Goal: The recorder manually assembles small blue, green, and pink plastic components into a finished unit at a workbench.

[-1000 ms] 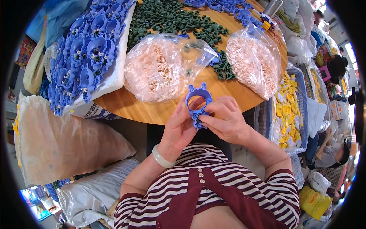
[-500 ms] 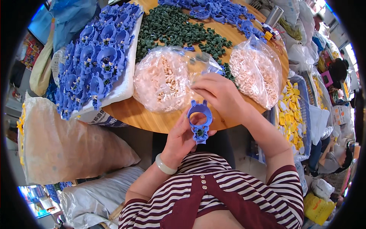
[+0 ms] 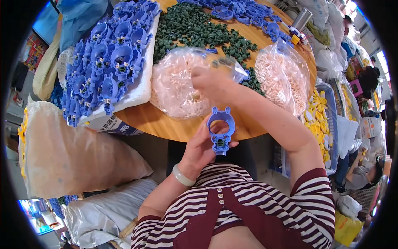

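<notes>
My left hand (image 3: 200, 143) is closed round a blue plastic part (image 3: 214, 141), which stands upright above my lap. It has a round ring with two small ears on top and a dark green piece (image 3: 220, 143) set in its lower body. My right hand (image 3: 211, 83), smeared by motion, is over a clear plastic bag (image 3: 174, 89) of small pale pink pieces; its fingers cannot be made out. A second clear bag (image 3: 282, 79) of similar pieces lies to the right on the round wooden table (image 3: 161, 128).
Dark green pieces (image 3: 195, 31) are heaped behind the bags, with more blue parts (image 3: 244, 10) at the far edge. At left, a white foam tray (image 3: 143, 89) carries rows of blue parts. Yellow pieces (image 3: 317, 124) fill a container at right. A large sack (image 3: 78, 149) stands at lower left.
My right hand has moved left and slightly up, from near the blue part to over the left bag. My left hand keeps its hold on the blue part, nearly unmoved.
</notes>
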The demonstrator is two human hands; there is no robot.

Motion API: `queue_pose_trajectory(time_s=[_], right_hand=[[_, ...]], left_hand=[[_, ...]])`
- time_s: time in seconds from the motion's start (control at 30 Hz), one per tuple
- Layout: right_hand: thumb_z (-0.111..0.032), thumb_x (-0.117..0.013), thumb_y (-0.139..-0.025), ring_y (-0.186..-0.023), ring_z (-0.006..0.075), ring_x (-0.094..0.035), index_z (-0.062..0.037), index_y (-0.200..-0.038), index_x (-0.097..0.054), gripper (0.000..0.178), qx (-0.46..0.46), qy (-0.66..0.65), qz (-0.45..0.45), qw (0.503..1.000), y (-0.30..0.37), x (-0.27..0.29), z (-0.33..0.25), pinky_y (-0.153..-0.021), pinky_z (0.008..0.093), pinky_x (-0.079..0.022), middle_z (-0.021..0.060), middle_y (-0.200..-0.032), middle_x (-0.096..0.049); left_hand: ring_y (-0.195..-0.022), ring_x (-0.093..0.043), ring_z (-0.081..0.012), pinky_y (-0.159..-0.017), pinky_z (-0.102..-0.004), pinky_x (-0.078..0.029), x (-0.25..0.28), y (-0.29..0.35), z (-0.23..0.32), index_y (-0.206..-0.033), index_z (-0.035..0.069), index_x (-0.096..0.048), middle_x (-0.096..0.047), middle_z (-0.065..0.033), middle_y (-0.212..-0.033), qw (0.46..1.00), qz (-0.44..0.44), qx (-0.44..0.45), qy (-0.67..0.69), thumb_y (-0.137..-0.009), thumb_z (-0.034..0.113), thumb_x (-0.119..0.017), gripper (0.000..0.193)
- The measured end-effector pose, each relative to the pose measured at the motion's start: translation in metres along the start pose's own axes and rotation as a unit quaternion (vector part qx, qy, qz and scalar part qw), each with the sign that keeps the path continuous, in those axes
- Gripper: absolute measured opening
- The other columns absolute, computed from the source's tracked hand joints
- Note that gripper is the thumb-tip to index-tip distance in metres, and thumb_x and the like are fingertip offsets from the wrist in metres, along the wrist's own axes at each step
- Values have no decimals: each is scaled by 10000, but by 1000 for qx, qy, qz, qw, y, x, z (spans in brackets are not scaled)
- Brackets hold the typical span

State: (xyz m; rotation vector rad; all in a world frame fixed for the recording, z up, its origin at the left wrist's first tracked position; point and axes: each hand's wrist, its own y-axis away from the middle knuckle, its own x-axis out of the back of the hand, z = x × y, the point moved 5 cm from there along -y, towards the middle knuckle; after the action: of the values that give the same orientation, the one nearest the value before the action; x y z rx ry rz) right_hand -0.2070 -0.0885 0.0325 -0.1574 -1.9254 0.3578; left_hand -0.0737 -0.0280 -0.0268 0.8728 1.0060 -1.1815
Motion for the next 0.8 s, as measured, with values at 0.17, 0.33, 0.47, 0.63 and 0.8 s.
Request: queue_pose_trajectory(time_s=[0.17, 0.33, 0.47, 0.63, 0.8], right_hand=[[-52, -598, -819, -744, 207, -597, -6, -950, -637, 144, -49, -186, 85, 978, 48, 54, -13, -639, 301, -468, 83, -826, -584], [-3, -633, -783, -762, 176, -609, -5, -967, -642, 184, -68, -230, 62, 969, 96, 74, -44, -660, 267, -479, 83, -849, -619], [39, -640, -760, -798, 180, -620, -16, -974, -653, 222, -44, -218, 88, 971, 114, 72, -62, -668, 270, -495, 86, -850, -618], [42, -643, -756, -790, 195, -620, -30, -955, -660, 212, -93, -330, 60, 938, 122, 50, -68, -663, 274, -497, 86, -869, -624], [9, -658, -752, -783, 228, -611, -24, -881, -645, 134, -69, -209, 109, 969, 114, 54, -79, -686, 303, -483, 92, -846, -620]], left_hand=[[-1161, -474, -274, -893, -518, -465, -1, -3, 2, -1368, 111, -292, -448, -103, -1275, 1000, 0, -3, 0, -876, 332, -564, 604], [-1156, -481, -279, -890, -519, -467, 1, -6, 0, -1360, 104, -305, -458, -106, -1271, 1000, 2, -7, 10, -888, 322, -544, 573], [-1131, -496, -262, -876, -523, -477, 5, -3, -2, -1353, 104, -321, -478, -109, -1247, 999, 35, -28, 11, -902, 301, -515, 529], [-1117, -501, -228, -902, -428, -465, 9, -5, -2, -1362, 86, -310, -483, -105, -1226, 999, 31, -28, 1, -912, 308, -511, 541], [-1130, -487, -210, -922, -363, -440, 7, -3, -1, -1374, 81, -295, -470, -101, -1239, 999, 21, -41, -7, -897, 307, -547, 585]])
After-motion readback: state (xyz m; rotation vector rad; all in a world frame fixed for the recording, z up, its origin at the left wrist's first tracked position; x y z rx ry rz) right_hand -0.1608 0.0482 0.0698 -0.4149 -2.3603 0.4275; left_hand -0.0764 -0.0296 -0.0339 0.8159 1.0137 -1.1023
